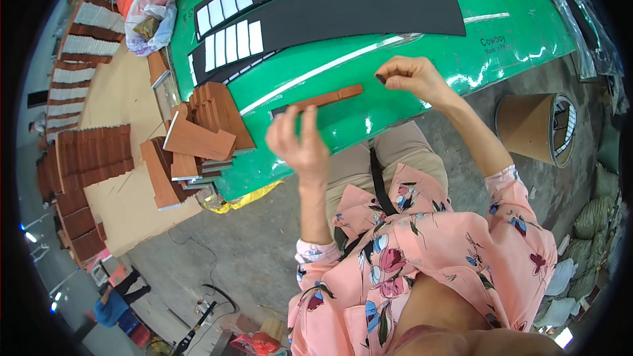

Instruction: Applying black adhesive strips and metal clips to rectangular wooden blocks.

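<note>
Brown strip [333, 97], one: flat on the green counter [316, 133], long axis running left to right, right end angled slightly away from the person. Left hand [302, 148]: nearer of the two hands, over the strip's left end; fingers blurred, cannot tell whether gripping or merely above. Right hand [417, 80]: beyond the strip's right end, apart from it, thumb and finger pinching a small dark piece [380, 79]. Black sheets [369, 6]: behind. Brown blocks [208, 142]: piled left.

Left fingers [308, 122] blurred — brown strip [337, 95] partly hidden; dark piece [380, 79] in right fingers [399, 66] — partly covered.
</note>
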{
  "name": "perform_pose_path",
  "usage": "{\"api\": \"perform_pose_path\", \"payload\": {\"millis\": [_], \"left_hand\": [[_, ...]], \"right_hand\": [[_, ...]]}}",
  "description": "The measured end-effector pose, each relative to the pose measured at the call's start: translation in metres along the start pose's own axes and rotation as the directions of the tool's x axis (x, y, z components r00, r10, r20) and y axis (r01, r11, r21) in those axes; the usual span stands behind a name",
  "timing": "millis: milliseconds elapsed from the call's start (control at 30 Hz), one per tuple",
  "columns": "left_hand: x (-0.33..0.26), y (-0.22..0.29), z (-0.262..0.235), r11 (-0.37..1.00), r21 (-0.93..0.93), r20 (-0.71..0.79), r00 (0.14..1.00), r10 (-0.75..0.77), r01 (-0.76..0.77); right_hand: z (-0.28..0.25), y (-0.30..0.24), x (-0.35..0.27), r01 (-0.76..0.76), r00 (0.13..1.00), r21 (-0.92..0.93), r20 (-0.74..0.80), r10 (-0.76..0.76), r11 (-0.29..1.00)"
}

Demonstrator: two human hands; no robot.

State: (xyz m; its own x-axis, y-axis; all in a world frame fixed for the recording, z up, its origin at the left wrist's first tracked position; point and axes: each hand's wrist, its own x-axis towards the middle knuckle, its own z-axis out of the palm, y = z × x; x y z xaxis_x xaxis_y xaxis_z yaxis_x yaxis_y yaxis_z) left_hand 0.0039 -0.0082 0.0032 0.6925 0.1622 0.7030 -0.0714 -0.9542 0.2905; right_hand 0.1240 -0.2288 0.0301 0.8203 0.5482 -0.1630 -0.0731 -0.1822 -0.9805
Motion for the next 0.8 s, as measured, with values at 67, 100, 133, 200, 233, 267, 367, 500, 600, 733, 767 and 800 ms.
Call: {"api": "perform_pose_path", "payload": {"millis": [67, 100, 133, 200, 233, 267, 367, 500, 600, 733, 767, 800], "left_hand": [[-0.009, 0.016, 0.010, 0.999, 0.015, 0.039, 0.998, 0.050, -0.050], [-0.013, 0.020, 0.017, 1.000, 0.024, 0.047, 0.999, 0.005, -0.006], [-0.014, 0.024, 0.024, 0.999, 0.029, 0.055, 0.998, -0.039, 0.037], [-0.017, 0.028, 0.033, 0.997, 0.049, 0.070, 0.996, -0.057, 0.054], [-0.019, 0.029, 0.037, 0.995, 0.066, 0.083, 0.993, -0.078, 0.073], [-0.021, 0.028, 0.040, 0.996, 0.062, 0.061, 0.996, -0.071, 0.068], [-0.027, 0.023, 0.046, 0.999, 0.025, 0.033, 0.998, -0.050, 0.049], [-0.028, 0.020, 0.047, 0.998, -0.017, 0.022, 0.998, -0.067, 0.067], [-0.029, 0.018, 0.047, 0.996, -0.029, 0.015, 0.997, -0.079, 0.080], [-0.028, 0.019, 0.047, 0.996, -0.034, 0.022, 0.997, -0.079, 0.080], [-0.028, 0.019, 0.046, 0.997, -0.028, 0.029, 0.997, -0.076, 0.076], [-0.028, 0.019, 0.047, 0.996, -0.028, 0.031, 0.996, -0.079, 0.080]], "right_hand": [[0.017, -0.002, -0.006, 0.089, 0.994, -0.077, -0.050, -0.093, 0.993], [0.025, -0.004, -0.007, 0.168, 0.978, -0.170, -0.099, -0.186, 0.971], [0.032, -0.005, -0.008, 0.184, 0.966, -0.206, -0.142, -0.216, 0.961], [0.037, -0.007, -0.005, 0.248, 0.947, -0.339, -0.111, -0.300, 0.908], [0.038, -0.007, -0.003, 0.303, 0.924, -0.467, -0.068, -0.375, 0.831], [0.040, -0.006, -0.001, 0.298, 0.926, -0.470, -0.068, -0.370, 0.831], [0.044, 0.001, 0.005, 0.404, 0.848, -0.550, -0.074, -0.525, 0.731], [0.049, -0.001, 0.010, 0.445, 0.825, -0.587, -0.024, -0.564, 0.676], [0.052, 0.000, 0.015, 0.454, 0.821, -0.607, 0.001, -0.571, 0.652], [0.054, 0.001, 0.015, 0.437, 0.832, -0.630, 0.012, -0.554, 0.642], [0.054, 0.000, 0.016, 0.435, 0.834, -0.630, 0.015, -0.551, 0.643], [0.055, -0.001, 0.016, 0.436, 0.835, -0.637, 0.021, -0.550, 0.636]]}}
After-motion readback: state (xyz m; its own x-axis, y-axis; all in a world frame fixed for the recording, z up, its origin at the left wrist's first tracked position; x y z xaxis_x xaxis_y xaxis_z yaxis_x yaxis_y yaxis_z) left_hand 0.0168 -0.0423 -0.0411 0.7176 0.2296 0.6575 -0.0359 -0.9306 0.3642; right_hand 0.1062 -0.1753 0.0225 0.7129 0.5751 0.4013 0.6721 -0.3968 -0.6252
